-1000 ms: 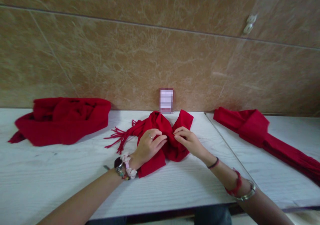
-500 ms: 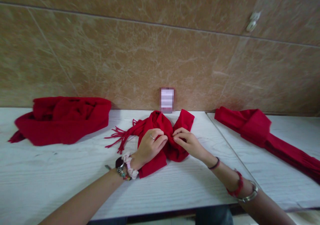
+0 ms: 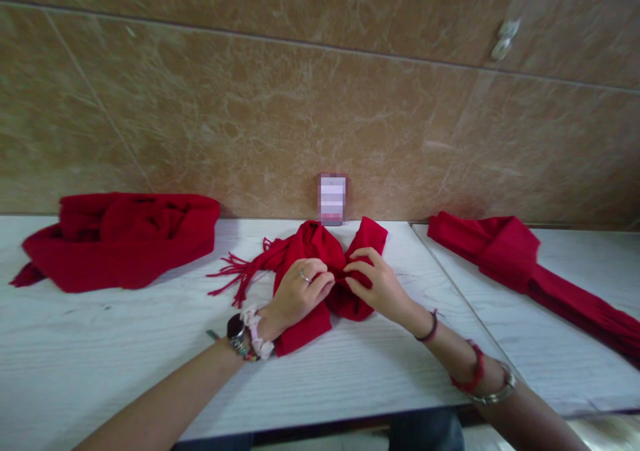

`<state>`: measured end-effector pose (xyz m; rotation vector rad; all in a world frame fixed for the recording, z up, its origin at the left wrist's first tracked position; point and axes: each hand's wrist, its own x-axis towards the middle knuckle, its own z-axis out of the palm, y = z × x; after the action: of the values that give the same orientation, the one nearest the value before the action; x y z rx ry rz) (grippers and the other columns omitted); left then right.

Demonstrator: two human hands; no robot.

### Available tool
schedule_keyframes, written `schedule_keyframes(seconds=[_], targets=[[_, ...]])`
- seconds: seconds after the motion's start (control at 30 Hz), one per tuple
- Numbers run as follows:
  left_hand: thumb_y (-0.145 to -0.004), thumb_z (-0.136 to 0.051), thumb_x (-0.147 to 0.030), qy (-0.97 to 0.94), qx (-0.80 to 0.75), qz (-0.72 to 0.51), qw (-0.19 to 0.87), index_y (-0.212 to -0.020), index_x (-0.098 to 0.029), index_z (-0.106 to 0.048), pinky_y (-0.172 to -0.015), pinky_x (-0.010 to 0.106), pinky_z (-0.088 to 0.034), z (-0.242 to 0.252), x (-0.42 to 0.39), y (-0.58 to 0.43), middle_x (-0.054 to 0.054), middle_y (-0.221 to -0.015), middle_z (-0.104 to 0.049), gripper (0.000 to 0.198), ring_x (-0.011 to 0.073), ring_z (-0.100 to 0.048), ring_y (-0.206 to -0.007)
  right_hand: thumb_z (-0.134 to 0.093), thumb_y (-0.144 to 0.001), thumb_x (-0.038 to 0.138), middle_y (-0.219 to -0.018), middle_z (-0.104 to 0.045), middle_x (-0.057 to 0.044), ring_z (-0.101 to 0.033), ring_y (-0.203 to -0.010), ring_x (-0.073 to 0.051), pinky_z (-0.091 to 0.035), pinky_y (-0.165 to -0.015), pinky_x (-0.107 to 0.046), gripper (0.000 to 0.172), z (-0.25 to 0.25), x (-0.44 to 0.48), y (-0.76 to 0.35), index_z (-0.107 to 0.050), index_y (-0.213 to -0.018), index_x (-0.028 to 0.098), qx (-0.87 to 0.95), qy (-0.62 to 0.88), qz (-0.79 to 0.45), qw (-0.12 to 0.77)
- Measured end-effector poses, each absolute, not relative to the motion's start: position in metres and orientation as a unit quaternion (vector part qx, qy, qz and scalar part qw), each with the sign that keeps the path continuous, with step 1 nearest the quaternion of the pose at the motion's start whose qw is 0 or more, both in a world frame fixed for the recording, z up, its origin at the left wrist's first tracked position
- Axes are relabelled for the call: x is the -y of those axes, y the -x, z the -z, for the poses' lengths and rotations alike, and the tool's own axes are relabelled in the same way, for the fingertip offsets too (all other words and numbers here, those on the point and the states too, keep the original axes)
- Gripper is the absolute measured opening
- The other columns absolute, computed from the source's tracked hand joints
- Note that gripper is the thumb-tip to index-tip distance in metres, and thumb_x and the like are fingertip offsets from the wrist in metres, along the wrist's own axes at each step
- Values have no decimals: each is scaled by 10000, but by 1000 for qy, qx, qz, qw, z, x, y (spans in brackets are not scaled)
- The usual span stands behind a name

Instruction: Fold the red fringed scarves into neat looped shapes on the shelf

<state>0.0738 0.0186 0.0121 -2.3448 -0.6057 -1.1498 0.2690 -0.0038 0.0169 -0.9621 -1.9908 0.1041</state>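
Observation:
A red fringed scarf (image 3: 305, 331) lies bunched and folded on the white table, its tassels spread to the left. My left hand (image 3: 301, 289) is closed in a pinch on the middle of this scarf. On the right side of the folds, my right hand (image 3: 381, 287) touches the cloth with its thumb and fingers apart. The centre of the bunch is partly hidden behind my fingers.
Another red scarf (image 3: 120, 257) sits bundled at the left against the tiled wall (image 3: 280, 117). At the right a folded red scarf (image 3: 510, 251) extends along the white table (image 3: 380, 377). A small blurred card (image 3: 333, 199) stands by the wall.
The fingers of my right hand have spread apart and lifted slightly. My left hand has stayed nearly still on the scarf.

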Motion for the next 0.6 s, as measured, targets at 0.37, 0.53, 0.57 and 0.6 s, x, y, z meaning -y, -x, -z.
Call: schedule_keyframes(seconds=[0.37,0.53,0.57,0.6], targets=[[-877,-497,-153,850,200,424,241,-796,-173,-584,-724,285,-497,-14,-18,-74,34,-807,-578,121,143,-573,-777,-596,-794,189,-904,-562,-76,-561,-859,-211,-501,-775,-395,37,-22,3,-273,-625,-776,205,805,415,15,424],[-876,-505,-147,851,196,426,238,-835,-169,-584,-738,288,-495,-13,-19,-73,36,-836,-593,92,151,-580,-817,-661,-740,213,-954,-548,-101,-549,-905,-249,-503,-781,-428,34,-19,2,-275,-657,-765,191,808,436,34,396],[-877,-504,-146,851,197,426,235,-843,-173,-583,-747,287,-494,-13,-19,-73,34,-850,-596,91,150,-583,-830,-673,-724,209,-971,-543,-106,-548,-916,-254,-505,-788,-432,49,-18,2,-275,-660,-766,187,810,438,29,389],[-878,-504,-147,851,198,427,232,-849,-177,-583,-757,287,-494,-13,-19,-73,33,-866,-598,90,149,-585,-842,-674,-717,198,-984,-538,-109,-549,-922,-254,-507,-795,-432,52,-17,2,-275,-662,-765,184,811,439,22,385]])
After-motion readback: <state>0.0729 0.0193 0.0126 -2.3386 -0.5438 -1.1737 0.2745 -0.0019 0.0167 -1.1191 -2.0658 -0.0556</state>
